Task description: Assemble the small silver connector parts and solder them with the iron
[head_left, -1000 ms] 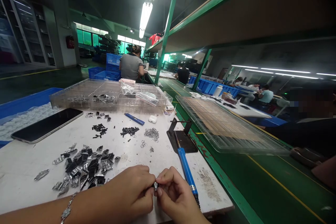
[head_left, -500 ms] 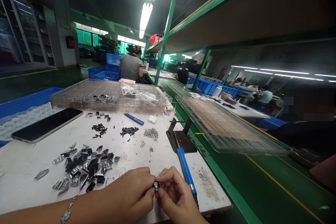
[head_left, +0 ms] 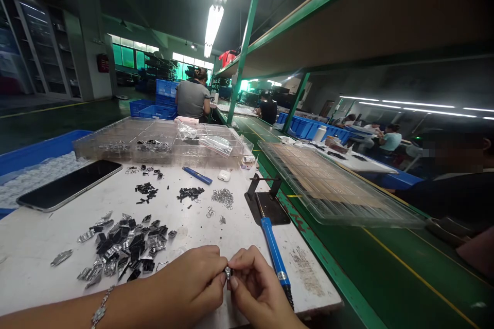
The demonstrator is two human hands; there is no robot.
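Observation:
Near the front edge of the white table, my left hand (head_left: pixel 203 277) and my right hand (head_left: pixel 257 282) meet fingertip to fingertip. Both are closed on one small black and silver part (head_left: pixel 228 271), most of it hidden by the fingers. To the left of my hands lies a loose pile of black and silver parts (head_left: pixel 131 244). Beyond them are small heaps of black pieces (head_left: pixel 190 193) and of tiny metal clips (head_left: pixel 223 198). A blue soldering iron (head_left: pixel 275 254) rests on its black stand (head_left: pixel 268 205), just right of my right hand.
A clear compartment tray (head_left: pixel 154 139) with bags and parts stands at the back. A phone (head_left: pixel 71 183) lies at left, beside a blue bin (head_left: pixel 46 146). A blue tool (head_left: pixel 197 175) and a white case (head_left: pixel 224 175) lie mid-table. Another clear tray (head_left: pixel 332 185) is at right; co-workers sit beyond.
My hands stay together on the same small part, with only a tiny shift to the left. At the far right, a person's head has moved. The parts on the table lie as before.

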